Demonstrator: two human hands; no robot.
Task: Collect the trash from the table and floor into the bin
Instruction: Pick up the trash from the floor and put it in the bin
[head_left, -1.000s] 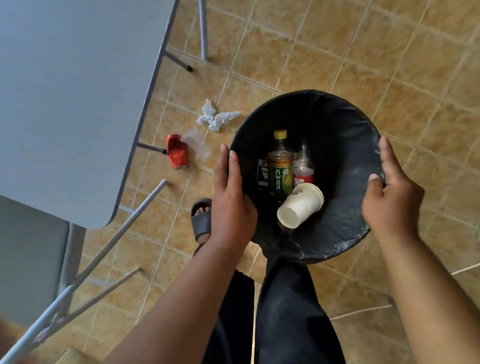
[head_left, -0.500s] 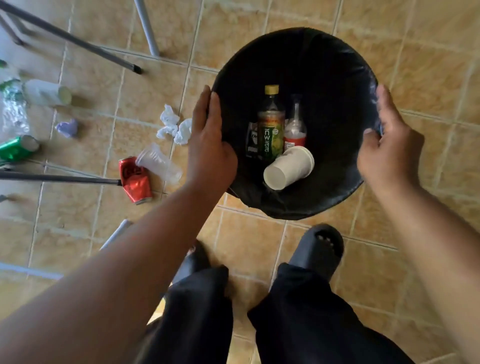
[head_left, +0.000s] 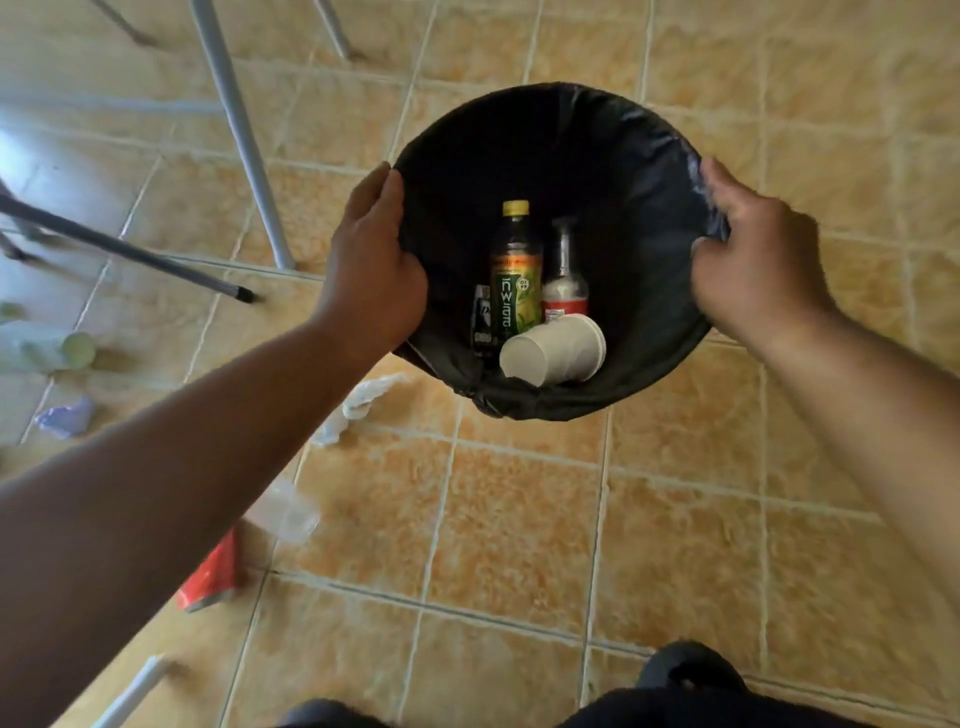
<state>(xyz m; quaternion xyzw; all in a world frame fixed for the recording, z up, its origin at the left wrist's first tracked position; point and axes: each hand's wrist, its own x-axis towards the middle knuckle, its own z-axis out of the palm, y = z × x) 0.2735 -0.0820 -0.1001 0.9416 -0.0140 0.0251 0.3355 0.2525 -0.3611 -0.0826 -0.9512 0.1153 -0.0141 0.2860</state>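
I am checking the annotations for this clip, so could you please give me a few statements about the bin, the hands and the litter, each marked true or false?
1. Both hands grip the rim of the bin: the left hand on one side, the right hand on the other. True.
2. The bin is empty. False: it holds a yellow-capped bottle, a clear bottle and a paper cup, among other items.
3. The paper cup stands upright. False: it lies on its side.
4. A red can lies on the floor outside the bin. True.
5. The crumpled white tissue is inside the bin. False: it lies on the tiles beside the bin.
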